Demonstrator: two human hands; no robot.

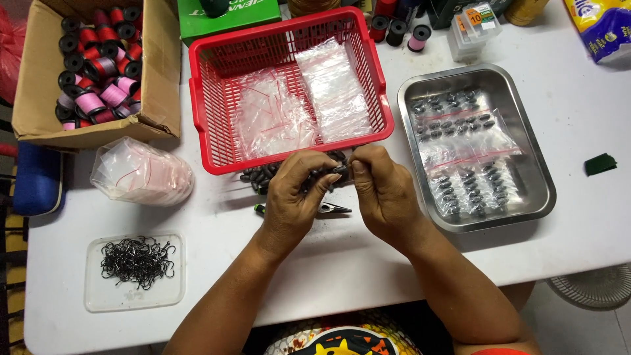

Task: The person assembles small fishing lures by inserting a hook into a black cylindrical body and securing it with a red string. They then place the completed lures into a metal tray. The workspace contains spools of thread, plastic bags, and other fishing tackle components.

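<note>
Dark small piece pinched between both hands at frame centre, too small and too covered to identify. Left hand [297, 190] and right hand [381, 187] meet fingertip to fingertip, fingers closed narrow on it, just above the desk [578, 125]. Under the hands: pile of dark oval weights [263, 176], mostly hidden; a tool [332, 209] with only tip and green handle end showing. Lower left, clear tray of black hooks [136, 261]. Right, steel tray [542, 190] with bagged weights. Behind, red basket [204, 105] of clear bags. Upper left, cardboard box [164, 79] of spools, cut off.
</note>
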